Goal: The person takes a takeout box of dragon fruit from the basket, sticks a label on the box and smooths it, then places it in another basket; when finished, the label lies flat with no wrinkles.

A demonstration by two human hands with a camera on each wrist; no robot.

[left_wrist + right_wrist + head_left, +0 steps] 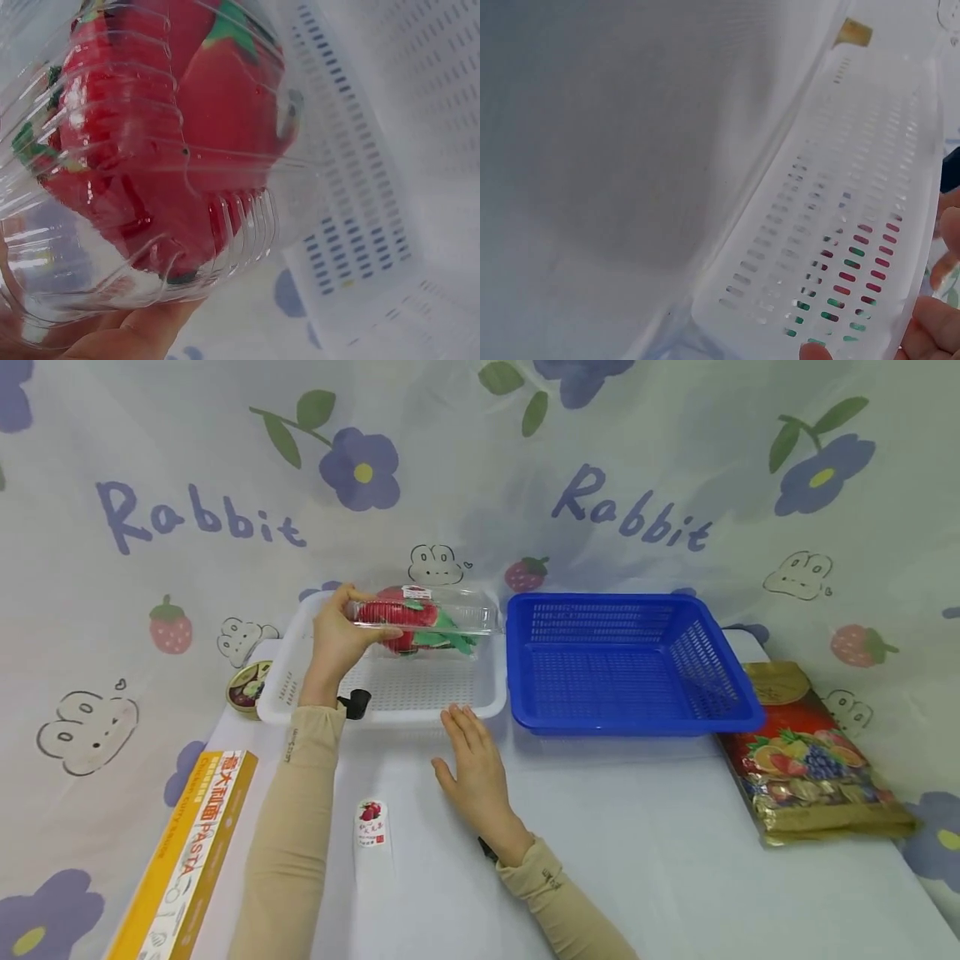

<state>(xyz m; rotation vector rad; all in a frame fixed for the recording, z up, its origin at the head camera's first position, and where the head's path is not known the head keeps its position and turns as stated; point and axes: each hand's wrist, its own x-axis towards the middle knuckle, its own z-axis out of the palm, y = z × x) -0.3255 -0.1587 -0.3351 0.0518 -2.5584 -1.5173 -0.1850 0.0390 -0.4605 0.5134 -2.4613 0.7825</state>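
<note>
We see a clear plastic clamshell box (pixel 423 617) with red fruit and green leaves inside, held up over the far part of the white perforated basket (pixel 390 692). The left hand (pixel 339 639) grips the box at its left end, fingers curled over the top and thumb beneath; in the left wrist view the clamshell (pixel 150 165) fills most of the frame, with fingertips (pixel 127 337) under its ribbed edge and the basket's slotted floor (pixel 360 187) behind it.

The right hand (pixel 472 768) lies flat and relaxed on the bench (pixel 637 843), fingers straight, its tips just at the near rim of the white basket; it holds nothing. In the right wrist view, red and green show through the slots of the basket wall (pixel 832 255).

Just right of the white basket stands a blue perforated basket (pixel 630 664). Further right a gold bag printed with fruit (pixel 806 760) lies on the bench. At the near left lies a yellow pasta box (pixel 187 860), between the forearms a small white packet with a red label (pixel 371 839), and left of the white basket a small round tin (pixel 246 687).
</note>
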